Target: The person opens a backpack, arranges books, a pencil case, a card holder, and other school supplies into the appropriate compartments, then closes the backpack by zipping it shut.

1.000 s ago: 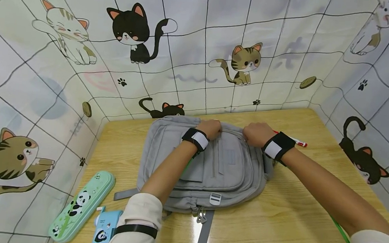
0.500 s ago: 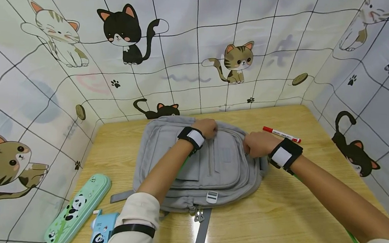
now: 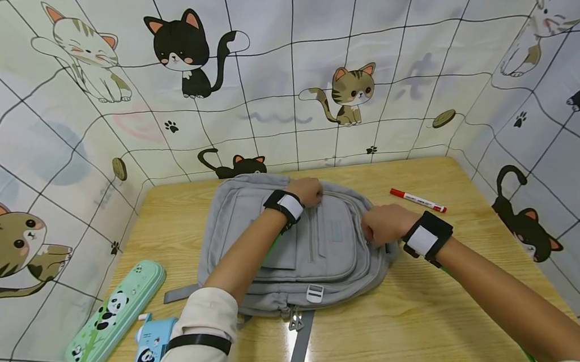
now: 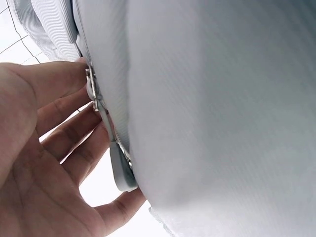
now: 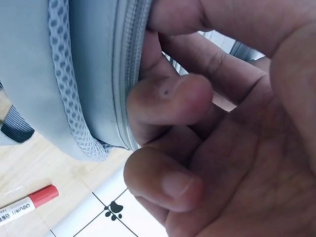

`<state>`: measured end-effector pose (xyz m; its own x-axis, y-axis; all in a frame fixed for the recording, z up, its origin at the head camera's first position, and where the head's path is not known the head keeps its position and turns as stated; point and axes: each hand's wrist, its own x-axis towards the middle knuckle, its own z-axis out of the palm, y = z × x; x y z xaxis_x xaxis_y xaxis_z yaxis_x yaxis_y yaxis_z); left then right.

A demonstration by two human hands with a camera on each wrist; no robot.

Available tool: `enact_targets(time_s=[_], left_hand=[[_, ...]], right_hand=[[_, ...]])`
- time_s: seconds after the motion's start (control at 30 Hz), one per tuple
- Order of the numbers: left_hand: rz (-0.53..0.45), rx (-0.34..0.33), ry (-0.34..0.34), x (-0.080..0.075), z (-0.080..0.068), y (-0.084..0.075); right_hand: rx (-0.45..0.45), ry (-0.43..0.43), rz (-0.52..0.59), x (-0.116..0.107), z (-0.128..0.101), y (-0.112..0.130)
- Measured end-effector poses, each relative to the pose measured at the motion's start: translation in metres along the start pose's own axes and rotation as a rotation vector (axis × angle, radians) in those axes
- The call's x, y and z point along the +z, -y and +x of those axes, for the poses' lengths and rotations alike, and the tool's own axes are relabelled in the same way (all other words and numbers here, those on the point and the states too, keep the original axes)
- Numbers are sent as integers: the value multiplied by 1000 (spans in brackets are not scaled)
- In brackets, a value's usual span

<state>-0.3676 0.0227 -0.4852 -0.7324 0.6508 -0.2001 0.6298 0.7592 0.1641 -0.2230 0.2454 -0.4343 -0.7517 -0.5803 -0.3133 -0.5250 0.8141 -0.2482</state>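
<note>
A grey backpack point(image 3: 337, 258) lies front side up on the wooden table. My left hand point(image 3: 305, 191) grips its upper edge. In the left wrist view, the thumb presses beside a metal zipper slider point(image 4: 93, 89) with a grey pull tab point(image 4: 121, 170) hanging from it, and the fingers lie behind the fabric. At the bag's right side, my right hand point(image 3: 388, 224) pinches at the zipper. The right wrist view shows its thumb and bent fingers against the zipper teeth point(image 5: 132, 54); the zipper pull between them is mostly hidden.
A red-capped marker point(image 3: 418, 200) lies behind the right hand. At the table's left are a green panda pencil case point(image 3: 116, 312) and a blue hand-crank pencil sharpener point(image 3: 154, 343). A grey strap point(image 3: 300, 346) trails toward the front. Cat-print cloth walls point(image 3: 254, 110) border the table.
My right hand has moved along the zipper, from the bag's upper edge down its right side, uncovering the marker. The left hand keeps its grip on the upper edge.
</note>
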Motion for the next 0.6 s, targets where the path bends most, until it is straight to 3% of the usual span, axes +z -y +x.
enact_targets(time_s=[0.4, 0.6], left_hand=[[18, 6, -13, 3, 2, 0], [10, 4, -15, 0, 0, -1]], right_hand=[[-57, 94, 28, 5, -5, 4], [-117, 96, 45, 7, -8, 11]])
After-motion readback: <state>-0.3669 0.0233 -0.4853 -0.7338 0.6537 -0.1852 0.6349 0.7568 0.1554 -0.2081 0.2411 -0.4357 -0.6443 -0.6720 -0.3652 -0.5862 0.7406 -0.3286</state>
